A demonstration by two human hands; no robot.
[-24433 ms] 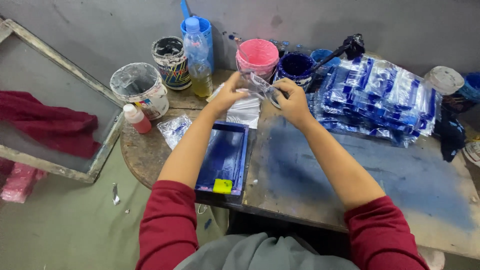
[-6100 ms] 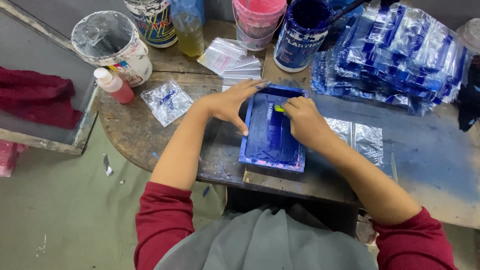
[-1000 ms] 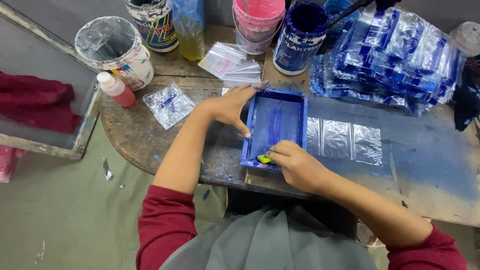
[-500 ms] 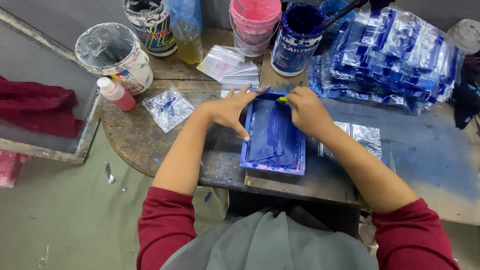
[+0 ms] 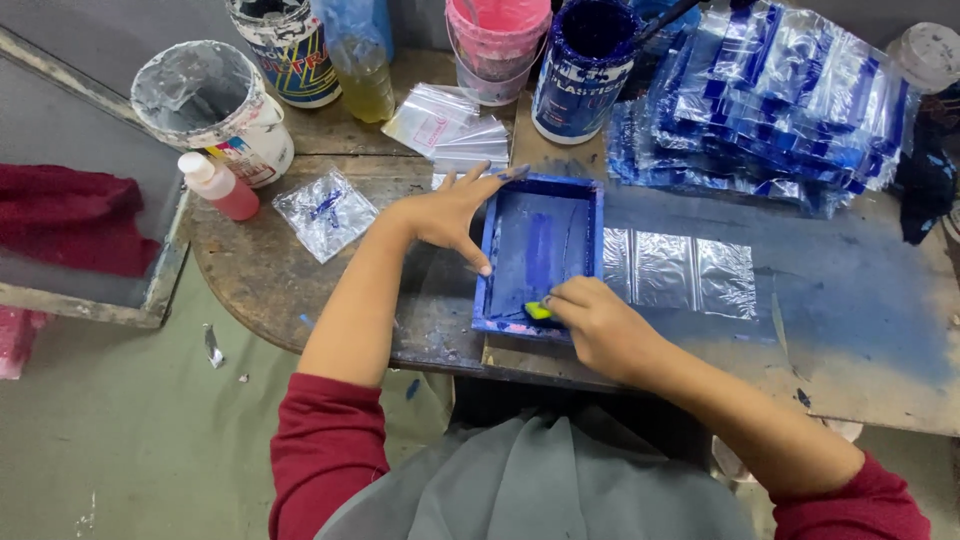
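A small blue-stained printing frame (image 5: pixel 594 230) lies flat on the wooden table (image 5: pixel 860 330) in front of me. My left hand (image 5: pixel 450 215) presses on its left edge, fingers spread. At the frame's near end, my right hand (image 5: pixel 592 325) grips a small yellow squeegee (image 5: pixel 539 311) against the blue-inked mesh. A clear plastic bag (image 5: pixel 680 272) sticks out from under the frame to the right.
Behind the frame stand a blue ink tub (image 5: pixel 583 68), a pink bucket (image 5: pixel 496 45) and a white lined bucket (image 5: pixel 215 110). Printed bags (image 5: pixel 770 100) are heaped at back right. Blank bags (image 5: pixel 445 125), one printed bag (image 5: pixel 325 210) and a pink bottle (image 5: pixel 220 186) lie left.
My right hand has pulled the squeegee from the far end of the frame down to the near end. My left hand has stayed on the frame's left edge.
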